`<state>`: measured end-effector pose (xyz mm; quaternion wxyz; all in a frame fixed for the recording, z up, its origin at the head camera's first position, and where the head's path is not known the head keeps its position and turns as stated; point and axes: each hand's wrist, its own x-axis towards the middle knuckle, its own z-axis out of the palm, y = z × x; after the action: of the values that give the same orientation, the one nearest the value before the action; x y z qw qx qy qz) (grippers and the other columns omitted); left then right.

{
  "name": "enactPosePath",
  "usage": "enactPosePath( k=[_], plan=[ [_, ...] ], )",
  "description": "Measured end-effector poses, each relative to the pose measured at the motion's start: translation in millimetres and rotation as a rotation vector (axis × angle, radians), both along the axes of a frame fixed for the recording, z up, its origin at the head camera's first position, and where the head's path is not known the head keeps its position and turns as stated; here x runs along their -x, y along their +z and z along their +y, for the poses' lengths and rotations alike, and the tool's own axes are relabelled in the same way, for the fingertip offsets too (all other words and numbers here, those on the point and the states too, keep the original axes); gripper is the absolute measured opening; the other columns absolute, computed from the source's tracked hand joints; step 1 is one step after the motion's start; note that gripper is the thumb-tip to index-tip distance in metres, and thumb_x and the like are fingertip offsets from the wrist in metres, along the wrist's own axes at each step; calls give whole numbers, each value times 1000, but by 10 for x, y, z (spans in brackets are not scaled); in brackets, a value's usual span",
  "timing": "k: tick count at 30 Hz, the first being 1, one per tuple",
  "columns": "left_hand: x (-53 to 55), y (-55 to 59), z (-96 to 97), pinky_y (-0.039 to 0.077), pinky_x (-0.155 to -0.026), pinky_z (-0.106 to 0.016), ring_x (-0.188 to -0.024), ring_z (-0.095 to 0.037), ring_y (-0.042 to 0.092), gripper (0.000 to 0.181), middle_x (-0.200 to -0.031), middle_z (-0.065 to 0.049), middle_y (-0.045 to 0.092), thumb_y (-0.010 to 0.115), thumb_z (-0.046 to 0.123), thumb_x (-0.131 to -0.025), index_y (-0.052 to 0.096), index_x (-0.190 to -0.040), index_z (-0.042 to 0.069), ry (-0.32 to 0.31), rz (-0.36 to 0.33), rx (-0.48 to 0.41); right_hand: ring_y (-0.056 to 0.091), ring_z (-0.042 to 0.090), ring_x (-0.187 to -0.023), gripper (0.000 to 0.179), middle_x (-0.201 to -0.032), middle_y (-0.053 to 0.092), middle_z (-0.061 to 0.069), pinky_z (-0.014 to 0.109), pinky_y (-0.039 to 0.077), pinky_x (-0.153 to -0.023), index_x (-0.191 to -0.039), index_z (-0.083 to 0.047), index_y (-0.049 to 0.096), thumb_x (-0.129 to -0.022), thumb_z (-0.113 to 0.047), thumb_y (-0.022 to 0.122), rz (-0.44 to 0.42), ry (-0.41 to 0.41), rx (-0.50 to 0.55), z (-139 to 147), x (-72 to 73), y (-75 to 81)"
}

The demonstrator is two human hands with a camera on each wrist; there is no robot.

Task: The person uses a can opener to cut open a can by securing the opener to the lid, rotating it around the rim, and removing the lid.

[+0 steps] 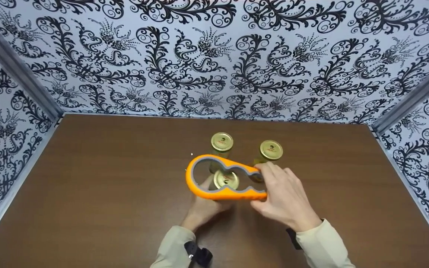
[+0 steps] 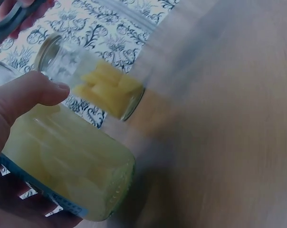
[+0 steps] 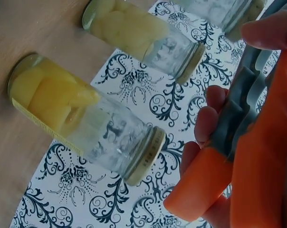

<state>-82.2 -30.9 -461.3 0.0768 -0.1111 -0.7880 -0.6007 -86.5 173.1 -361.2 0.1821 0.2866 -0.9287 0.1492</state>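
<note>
My left hand (image 1: 203,208) grips a glass jar (image 2: 67,161) of pale fruit pieces in liquid, thumb on one side and fingers round the other. Its gold lid (image 1: 226,180) faces up. My right hand (image 1: 285,195) holds an orange jar opener (image 1: 220,194) by its narrow end. Grey scalloped lining (image 3: 238,104) runs along the opener's inner edges. From the head camera, the lid shows through the opener's middle, with the wide loop reaching left. In the right wrist view, the thumb and curled fingers are round the orange handles.
Two more gold-lidded jars stand behind the hands: one at back left (image 1: 222,142), another at right (image 1: 271,150), close past the right fingers. Yellow fruit fills the lower part of one jar (image 3: 62,104). Patterned walls (image 1: 214,56) enclose the brown table (image 1: 106,186).
</note>
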Motion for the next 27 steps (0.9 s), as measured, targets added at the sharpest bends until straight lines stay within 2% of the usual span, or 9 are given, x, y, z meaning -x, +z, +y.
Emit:
enactPosePath(
  k=[2,6,10,14,20,27],
  plan=[
    [-2,15,52,46,-91,-34,-98,-19,61,61,-109,-4,66,84,9,-63,61,-120,2,-12,1,2,57,24,-86,60,-99,62,8,37,43,-72,-111,-1,59,-58,-25,76,-8,-5,-8,-8,3,-8],
    [-20,41,112,47,-90,-33,-99,-19,61,64,-110,-5,66,84,6,-62,61,-121,1,-28,38,1,58,25,-88,61,-100,62,9,38,43,-75,-111,0,60,-58,-25,77,-7,-19,-25,-17,3,-10],
    [-32,73,139,46,-91,-33,-99,-20,60,67,-113,-5,65,82,0,-61,58,-124,0,-66,7,-66,58,26,-89,61,-100,62,10,39,42,-76,-112,0,59,-58,-24,77,8,-29,-33,-28,3,7],
    [-58,98,149,46,-91,-35,-100,-20,59,69,-114,-3,64,82,0,-61,57,-126,1,-63,-27,-67,58,25,-87,60,-98,62,9,39,43,-74,-111,0,59,-59,-24,77,4,-28,-61,-44,6,27],
    [-65,95,156,47,-89,-36,-97,-19,59,65,-112,-3,65,81,0,-62,58,-123,1,-46,-23,-47,58,25,-84,60,-94,62,9,38,44,-69,-111,-1,60,-60,-26,79,-14,-32,-113,-50,-5,43],
    [-61,90,158,47,-87,-36,-95,-17,59,61,-108,-1,64,80,0,-62,59,-119,2,-36,-64,-31,56,22,-67,52,-78,60,4,34,44,-58,-99,-4,59,-58,-25,83,59,-32,-142,-49,-11,4]
  ],
)
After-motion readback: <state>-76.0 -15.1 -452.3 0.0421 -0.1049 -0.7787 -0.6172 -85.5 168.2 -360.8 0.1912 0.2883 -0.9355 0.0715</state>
